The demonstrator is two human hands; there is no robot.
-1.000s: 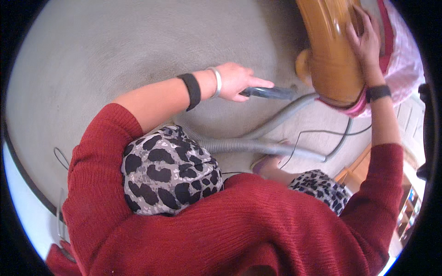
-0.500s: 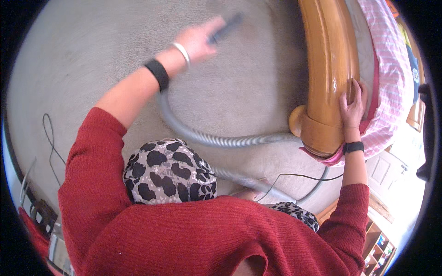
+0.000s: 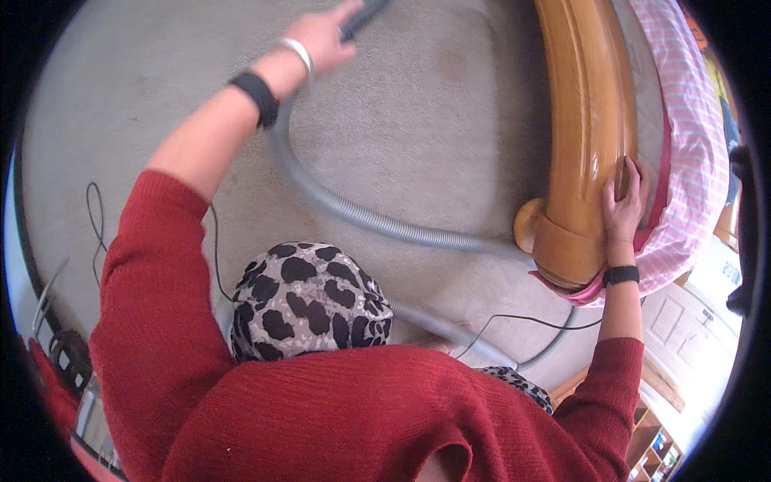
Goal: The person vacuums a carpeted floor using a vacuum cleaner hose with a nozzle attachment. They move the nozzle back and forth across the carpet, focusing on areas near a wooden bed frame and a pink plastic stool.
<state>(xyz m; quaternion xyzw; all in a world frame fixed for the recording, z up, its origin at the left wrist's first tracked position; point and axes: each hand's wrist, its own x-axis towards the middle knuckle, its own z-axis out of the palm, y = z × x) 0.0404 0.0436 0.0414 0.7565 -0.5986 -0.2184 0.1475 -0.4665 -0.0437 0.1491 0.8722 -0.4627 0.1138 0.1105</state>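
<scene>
My left hand [image 3: 325, 40] is closed round a dark vacuum cleaner handle [image 3: 365, 18] near the top edge, held out over the grey floor. From there a ribbed grey hose [image 3: 377, 223] curves down and runs right, toward the foot of the bed. On the right, my right hand [image 3: 626, 205] rests against the edge of the glossy wooden bed footboard [image 3: 580, 120]. Its thumb and fingers are apart, and nothing loose shows in it. The far end of the vacuum handle is cut off by the picture's edge.
Pink-striped bedding [image 3: 697, 136] covers the bed beside the footboard. A round wooden knob [image 3: 528, 225] juts from the footboard's end. A thin black cord [image 3: 514, 316] and a grey tube [image 3: 450, 328] lie by my legs. Wooden shelves [image 3: 650, 450] stand at lower right.
My left hand has moved up and left with the vacuum handle, and the hose has shifted with it. My right hand stays on the footboard; the whole view has shifted slightly.
</scene>
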